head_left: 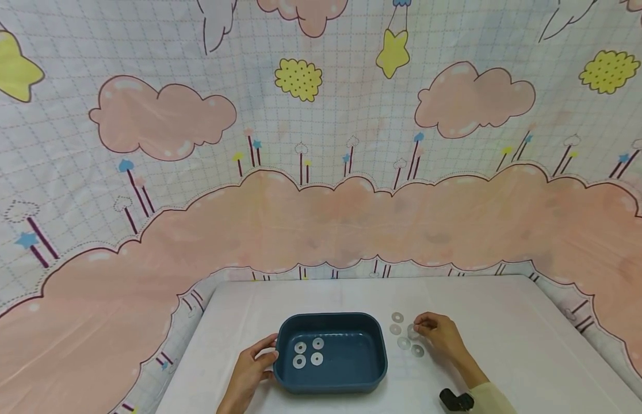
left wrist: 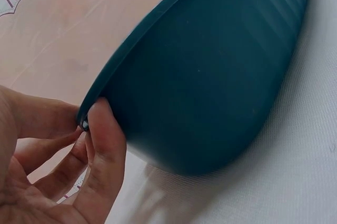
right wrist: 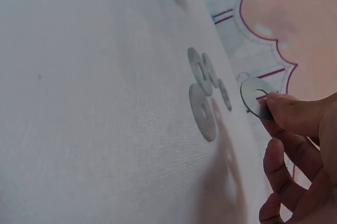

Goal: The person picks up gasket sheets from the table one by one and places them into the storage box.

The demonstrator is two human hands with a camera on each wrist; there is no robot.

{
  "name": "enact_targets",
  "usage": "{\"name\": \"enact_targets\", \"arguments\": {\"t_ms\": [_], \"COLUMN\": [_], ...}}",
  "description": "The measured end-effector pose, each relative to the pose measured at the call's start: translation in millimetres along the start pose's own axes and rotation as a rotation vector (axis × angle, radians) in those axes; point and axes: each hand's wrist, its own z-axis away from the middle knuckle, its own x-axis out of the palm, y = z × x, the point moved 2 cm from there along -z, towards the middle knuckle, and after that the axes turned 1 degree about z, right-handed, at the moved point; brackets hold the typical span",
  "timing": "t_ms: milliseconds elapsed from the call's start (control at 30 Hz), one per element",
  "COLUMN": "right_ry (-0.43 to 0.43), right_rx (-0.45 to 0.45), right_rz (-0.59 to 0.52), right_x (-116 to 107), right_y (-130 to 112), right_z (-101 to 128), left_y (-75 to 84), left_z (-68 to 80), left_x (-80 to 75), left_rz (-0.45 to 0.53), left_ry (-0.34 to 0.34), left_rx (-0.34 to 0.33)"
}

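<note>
A dark blue plastic tray (head_left: 352, 376) sits on the white table near the front, with several flat metal washers (head_left: 308, 352) lying in its left half. My left hand (head_left: 271, 348) grips the tray's left rim; in the left wrist view the left hand (left wrist: 90, 124) has its thumb on the outer wall of the tray (left wrist: 210, 76) and its fingers at the rim. To the right of the tray, my right hand (head_left: 419, 329) pinches one washer (right wrist: 251, 95) between thumb and fingertips, lifted on edge just off the cloth. Several more loose washers (head_left: 404, 343) lie around it, and the washers (right wrist: 202, 110) appear overlapping in the right wrist view.
The white table (head_left: 507, 322) ends at a far edge against a pink cloud-patterned backdrop (head_left: 321, 218). A black wrist-worn device (head_left: 454, 399) sits on my right forearm near the front edge.
</note>
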Motion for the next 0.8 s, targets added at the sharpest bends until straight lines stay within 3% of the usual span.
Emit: {"name": "enact_targets", "arguments": {"t_ms": [800], "right_ry": [0.031], "right_rx": [-0.043], "right_rz": [-0.124], "right_x": [-8.2], "right_y": [-44.3], "right_z": [12.9], "left_y": [0.1], "left_z": [0.5], "left_x": [-0.7], "left_rz": [-0.005], "left_ry": [-0.002], "left_rx": [0.000]}}
